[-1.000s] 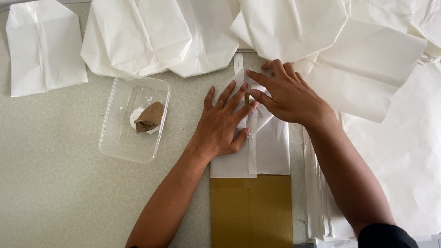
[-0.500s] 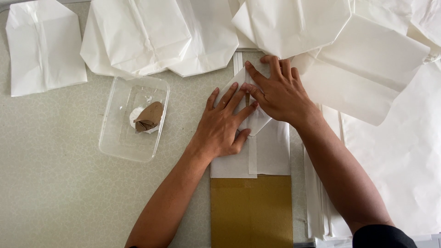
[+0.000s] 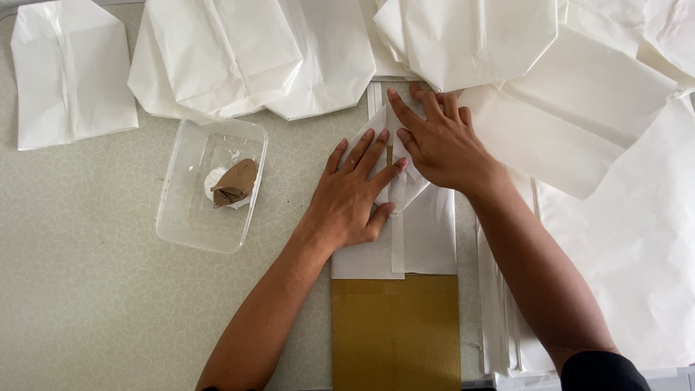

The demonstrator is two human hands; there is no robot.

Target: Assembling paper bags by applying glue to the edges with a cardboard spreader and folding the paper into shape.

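Observation:
A white paper bag (image 3: 423, 235) lies flat over a brown cardboard strip (image 3: 394, 329) on the table. My left hand (image 3: 355, 195) presses flat on the bag's left side, fingers spread and pointing up. Just to the right, my right hand (image 3: 438, 141) lies palm down on the folded upper flap of the bag, fingertips at its top edge. Both hands touch the paper without gripping it.
A clear plastic tray (image 3: 181, 217) with white paste and a brown cardboard scrap (image 3: 235, 182) sits to the left. Folded white paper bags (image 3: 217, 54) lie along the top edge, one (image 3: 69, 76) at far left. More white sheets (image 3: 630, 239) are stacked at right.
My right hand has slid up along the bag's flap toward its top edge. The left hand has stayed pressed in place.

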